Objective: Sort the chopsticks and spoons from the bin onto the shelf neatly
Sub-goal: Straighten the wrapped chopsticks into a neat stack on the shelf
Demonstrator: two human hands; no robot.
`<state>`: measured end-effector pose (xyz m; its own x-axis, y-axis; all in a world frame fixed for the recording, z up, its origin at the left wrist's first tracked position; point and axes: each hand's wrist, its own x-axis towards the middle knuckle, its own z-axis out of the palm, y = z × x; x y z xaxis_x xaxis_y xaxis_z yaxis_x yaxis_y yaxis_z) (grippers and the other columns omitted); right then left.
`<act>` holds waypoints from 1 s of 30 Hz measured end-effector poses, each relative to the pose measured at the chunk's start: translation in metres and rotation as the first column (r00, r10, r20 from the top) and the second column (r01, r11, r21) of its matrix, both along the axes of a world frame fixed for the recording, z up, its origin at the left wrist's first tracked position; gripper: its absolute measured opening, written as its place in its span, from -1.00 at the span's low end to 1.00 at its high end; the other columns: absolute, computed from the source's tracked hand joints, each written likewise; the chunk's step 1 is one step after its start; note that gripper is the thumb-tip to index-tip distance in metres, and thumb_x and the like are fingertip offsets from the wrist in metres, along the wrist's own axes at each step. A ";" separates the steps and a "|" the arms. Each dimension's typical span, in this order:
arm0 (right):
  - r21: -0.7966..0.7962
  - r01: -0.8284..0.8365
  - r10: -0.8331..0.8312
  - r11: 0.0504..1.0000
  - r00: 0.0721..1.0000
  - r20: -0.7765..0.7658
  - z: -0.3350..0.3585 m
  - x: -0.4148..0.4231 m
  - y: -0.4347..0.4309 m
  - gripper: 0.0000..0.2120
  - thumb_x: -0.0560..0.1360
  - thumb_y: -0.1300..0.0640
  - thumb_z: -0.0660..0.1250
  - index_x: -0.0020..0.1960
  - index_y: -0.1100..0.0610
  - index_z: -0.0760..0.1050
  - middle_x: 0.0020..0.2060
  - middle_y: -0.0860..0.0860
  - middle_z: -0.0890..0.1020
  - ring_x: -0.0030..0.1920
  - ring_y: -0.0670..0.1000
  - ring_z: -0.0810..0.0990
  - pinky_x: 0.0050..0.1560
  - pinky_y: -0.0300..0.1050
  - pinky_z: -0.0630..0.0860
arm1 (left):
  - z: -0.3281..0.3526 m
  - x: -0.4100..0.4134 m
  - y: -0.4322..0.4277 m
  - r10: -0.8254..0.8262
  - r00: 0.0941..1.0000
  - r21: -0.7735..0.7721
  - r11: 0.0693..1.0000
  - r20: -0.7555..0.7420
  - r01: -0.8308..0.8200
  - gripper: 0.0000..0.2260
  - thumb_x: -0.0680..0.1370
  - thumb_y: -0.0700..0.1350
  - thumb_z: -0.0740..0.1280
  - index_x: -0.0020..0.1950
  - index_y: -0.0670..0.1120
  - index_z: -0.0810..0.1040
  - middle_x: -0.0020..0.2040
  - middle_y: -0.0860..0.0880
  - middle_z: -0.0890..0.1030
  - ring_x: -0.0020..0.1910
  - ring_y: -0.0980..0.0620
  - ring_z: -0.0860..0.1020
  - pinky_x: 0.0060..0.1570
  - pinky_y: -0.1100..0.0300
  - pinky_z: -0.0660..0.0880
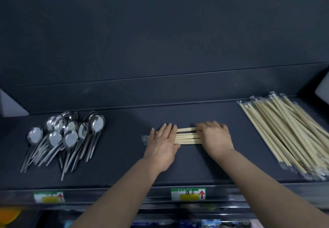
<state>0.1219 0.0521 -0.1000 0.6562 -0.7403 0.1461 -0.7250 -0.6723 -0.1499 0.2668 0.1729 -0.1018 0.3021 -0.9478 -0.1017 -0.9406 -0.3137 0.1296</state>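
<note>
Where the head view looks down on the dark shelf [124,165], a small bundle of chopsticks [188,136] is seen lying crosswise at frame ctr, just right of middle. Its left end is covered by the left hand [162,142], laid flat, palm down, w/ fingers straight and close together; nothing is gripped, the bundle is only pressed. Its right end is covered by the right hand [216,138], also palm down, fingers laid loosely over the sticks and not closed round them. A bit of clear wrapper [145,138] is seen poking out left of the left hand. At mid-left of frame a heap of metal spoons [71,135] is laid on the same shelf, bowls to the back, handles to the front edge, well apart from the hands. At frame right a big pile of wrapped chopsticks [284,135] is laid slantwise, near the right hand, not touching. On the shelf's front lip a green label [188,193] w/ red arrow is fixed below the hands; a second label [49,196], blurred, at lower left.
</note>
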 end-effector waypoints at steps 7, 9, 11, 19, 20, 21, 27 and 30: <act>-0.082 -0.075 0.082 0.994 0.993 0.081 -0.026 -0.014 0.015 -0.57 0.33 0.27 0.52 0.18 0.09 0.60 0.05 0.03 0.67 0.03 0.10 0.65 0.03 0.03 0.56 | -0.005 0.000 -0.002 0.012 0.996 -0.069 0.997 -0.084 -0.018 -0.54 0.69 0.01 0.01 0.59 0.03 0.01 0.59 0.03 0.06 0.57 0.03 -0.05 0.53 -0.01 -0.19; -0.066 -0.056 0.061 0.996 0.996 0.068 -0.023 -0.012 0.009 -0.58 0.42 0.30 0.42 0.26 0.10 0.55 0.14 0.04 0.63 0.16 0.13 0.59 0.20 0.09 0.46 | -0.007 0.000 -0.008 0.033 0.995 -0.106 0.993 -0.089 -0.042 -0.55 0.69 -0.01 0.01 0.59 0.03 0.04 0.58 0.05 0.10 0.57 0.04 -0.02 0.53 0.00 -0.18; 0.013 -0.017 0.017 1.000 0.999 0.035 -0.023 -0.009 0.004 -0.53 0.55 0.33 0.20 0.42 0.05 0.39 0.39 0.02 0.44 0.45 0.10 0.32 0.44 0.16 0.13 | -0.009 0.000 -0.017 0.048 0.995 -0.118 0.991 -0.086 -0.058 -0.56 0.70 -0.04 0.00 0.58 0.03 0.05 0.58 0.06 0.09 0.57 0.05 -0.04 0.53 -0.01 -0.21; 0.191 0.001 -0.016 0.982 0.997 0.078 -0.016 0.016 -0.037 -0.40 0.55 0.40 0.03 0.51 -0.02 0.22 0.53 -0.02 0.18 0.55 0.06 -0.01 0.49 0.17 -0.14 | -0.011 0.016 -0.057 0.112 0.993 -0.142 0.983 -0.035 -0.116 -0.48 0.65 -0.20 0.06 0.58 0.06 0.02 0.59 0.08 0.08 0.57 0.05 -0.06 0.52 -0.12 -0.22; 0.186 0.015 -0.035 0.982 0.994 0.102 -0.017 0.018 -0.042 -0.43 0.56 0.37 0.04 0.51 0.02 0.21 0.54 0.02 0.15 0.55 0.07 -0.01 0.50 0.14 -0.13 | -0.011 0.022 -0.062 0.110 0.993 -0.136 0.984 -0.037 -0.114 -0.48 0.65 -0.20 0.06 0.58 0.06 0.02 0.59 0.07 0.08 0.57 0.04 -0.06 0.52 -0.12 -0.20; 0.183 0.055 -0.076 0.982 0.991 0.112 -0.019 0.019 -0.043 -0.47 0.57 0.32 0.04 0.52 0.04 0.19 0.55 0.06 0.10 0.55 0.09 -0.04 0.50 0.13 -0.14 | -0.011 0.027 -0.066 0.110 0.993 -0.131 0.985 -0.031 -0.113 -0.49 0.65 -0.19 0.06 0.58 0.05 0.02 0.59 0.06 0.08 0.57 0.03 -0.06 0.52 -0.12 -0.20; 0.194 0.141 -0.147 0.971 0.989 0.014 -0.020 0.021 -0.043 -0.46 0.60 0.17 -0.01 0.57 0.06 0.01 0.56 0.13 -0.01 0.55 0.16 -0.14 0.51 0.11 -0.19 | -0.015 0.028 -0.064 0.206 0.979 -0.080 0.975 -0.005 -0.206 -0.55 0.69 0.03 -0.08 0.59 0.05 -0.02 0.60 -0.02 -0.03 0.58 -0.02 -0.16 0.49 -0.18 -0.27; 0.186 0.102 -0.108 0.977 0.994 0.025 -0.021 0.022 -0.046 -0.45 0.60 0.18 -0.03 0.58 0.08 -0.02 0.56 0.05 -0.01 0.55 0.12 -0.14 0.52 0.08 -0.19 | -0.014 0.032 -0.069 0.205 0.979 -0.042 0.978 -0.018 -0.206 -0.52 0.68 0.09 -0.10 0.59 0.04 -0.06 0.61 -0.04 -0.05 0.58 -0.01 -0.15 0.50 -0.16 -0.25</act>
